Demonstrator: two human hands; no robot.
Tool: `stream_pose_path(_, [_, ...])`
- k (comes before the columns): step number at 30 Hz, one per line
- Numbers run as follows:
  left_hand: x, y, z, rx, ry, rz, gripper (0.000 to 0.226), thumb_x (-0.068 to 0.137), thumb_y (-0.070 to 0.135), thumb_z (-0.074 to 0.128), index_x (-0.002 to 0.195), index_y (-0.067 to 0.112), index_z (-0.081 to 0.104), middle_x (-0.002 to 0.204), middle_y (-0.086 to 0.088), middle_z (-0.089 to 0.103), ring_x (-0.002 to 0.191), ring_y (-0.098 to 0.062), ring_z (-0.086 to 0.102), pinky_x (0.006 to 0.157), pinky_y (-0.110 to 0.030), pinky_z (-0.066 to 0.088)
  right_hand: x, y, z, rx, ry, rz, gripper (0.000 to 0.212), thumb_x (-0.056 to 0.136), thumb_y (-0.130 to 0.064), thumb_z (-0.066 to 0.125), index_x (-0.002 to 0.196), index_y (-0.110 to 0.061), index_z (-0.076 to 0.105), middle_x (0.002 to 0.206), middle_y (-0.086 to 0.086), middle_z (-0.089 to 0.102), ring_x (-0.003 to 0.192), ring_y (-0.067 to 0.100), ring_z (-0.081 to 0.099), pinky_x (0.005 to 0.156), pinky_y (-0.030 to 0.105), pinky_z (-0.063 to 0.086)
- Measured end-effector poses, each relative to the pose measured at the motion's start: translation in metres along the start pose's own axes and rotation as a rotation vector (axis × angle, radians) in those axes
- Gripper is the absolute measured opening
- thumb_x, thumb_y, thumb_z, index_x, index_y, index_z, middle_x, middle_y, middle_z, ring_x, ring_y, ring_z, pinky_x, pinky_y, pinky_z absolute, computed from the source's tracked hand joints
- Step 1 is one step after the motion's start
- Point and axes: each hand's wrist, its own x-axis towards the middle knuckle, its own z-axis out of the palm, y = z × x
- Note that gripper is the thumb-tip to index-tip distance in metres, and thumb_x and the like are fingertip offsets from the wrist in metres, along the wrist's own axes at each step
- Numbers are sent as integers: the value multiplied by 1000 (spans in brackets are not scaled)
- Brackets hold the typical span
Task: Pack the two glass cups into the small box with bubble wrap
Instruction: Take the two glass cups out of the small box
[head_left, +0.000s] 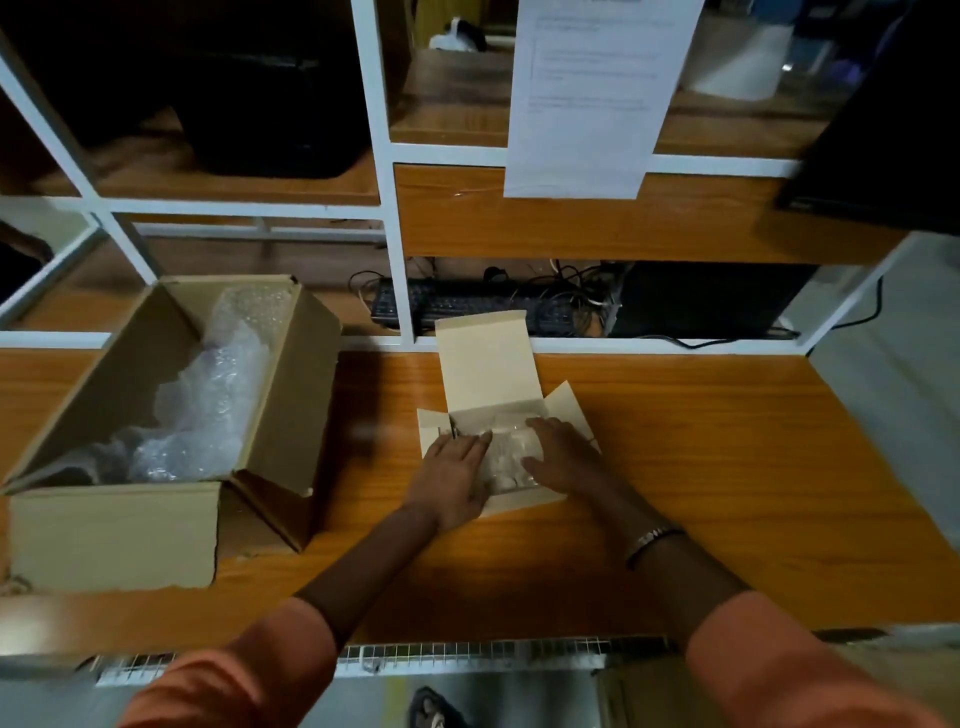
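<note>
A white-framed shelving unit (387, 156) with wooden boards fills the far side, and a sheet of printed paper (597, 88) hangs from its frame above the work area. In front of it lies the wooden table (701, 467), its near edge met by a strip of wire mesh (493, 652).

On the table's left stands a large cardboard box (156, 431), open at the top, with loose bubble wrap (208, 395) piled inside. It sits well apart from the hands.

On the lower shelf behind the table lie a black keyboard (467, 306) and a tangle of cables (566, 291), beside a dark computer case (711, 299).

The small box (483, 364) sits at the table's middle, its long lid flap standing up toward the shelf and its side flaps spread. Inside it is a bubble-wrapped bundle (511, 454); the glass cups cannot be made out through the wrap.

The left hand (454, 475) lies flat, fingers extended, over the box's left side and flap. The right hand (563, 457) rests with fingers loosely spread on the bundle's right side, gripping nothing. A bracelet (652, 538) circles the right wrist, and orange sleeves (779, 654) cover both upper forearms.
</note>
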Motion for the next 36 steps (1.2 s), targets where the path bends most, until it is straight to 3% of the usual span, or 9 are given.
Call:
stream_pose_path(8, [31, -5, 7, 103, -140, -50, 79, 96, 65, 50, 159, 20, 37, 160, -9, 47, 157, -26, 25, 131, -46, 4, 35, -1, 5, 8, -52, 15, 74, 98, -41, 61, 162, -21, 28, 168, 5, 31, 150, 31, 37, 115, 52, 42])
stream_pose_path(14, [32, 3, 12, 129, -118, -101, 67, 98, 60, 51, 154, 24, 45, 153, -9, 55, 151, -28, 34, 130, -46, 6, 53, 11, 3, -24, -87, -61, 71, 96, -34, 68, 158, -18, 38, 164, 8, 38, 147, 29, 42, 115, 43, 42])
stream_pose_path(19, [30, 12, 16, 80, -19, -124, 45, 101, 41, 54, 141, 21, 57, 134, -14, 68, 131, -30, 58, 125, -38, 21, 57, 14, 4, -107, -76, -138, 64, 94, -29, 72, 151, -15, 48, 153, 11, 51, 137, 33, 52, 106, 41, 47])
stream_pose_path(23, [27, 20, 15, 49, 24, -196, 43, 104, 32, 53, 144, 19, 58, 133, -16, 69, 130, -33, 58, 121, -39, 33, 51, 17, 0, -45, -32, -195, 52, 93, -25, 74, 142, -20, 57, 143, 7, 58, 128, 30, 58, 99, 40, 51])
stream_pose_path(27, [23, 32, 10, -65, 114, -311, 38, 102, 27, 56, 138, 19, 65, 126, -15, 71, 122, -33, 61, 99, -42, 56, 41, 24, -4, -18, -11, -238, 46, 91, -27, 76, 135, -17, 64, 134, 7, 62, 118, 30, 64, 93, 42, 57])
stream_pose_path(33, [15, 55, -6, -119, 204, -407, 28, 102, 28, 53, 124, 20, 69, 110, -13, 73, 106, -32, 68, 82, -39, 59, 21, 37, -17, 7, 25, -313, 11, 98, -19, 68, 103, -16, 77, 107, 3, 70, 96, 23, 69, 80, 41, 61])
stream_pose_path(36, [8, 68, -13, -119, 264, -436, 29, 104, 29, 52, 123, 19, 71, 105, -12, 76, 107, -32, 68, 81, -40, 57, 4, 40, -35, 34, 79, -372, 15, 101, -20, 62, 94, -22, 74, 103, -4, 68, 92, 18, 68, 76, 39, 60])
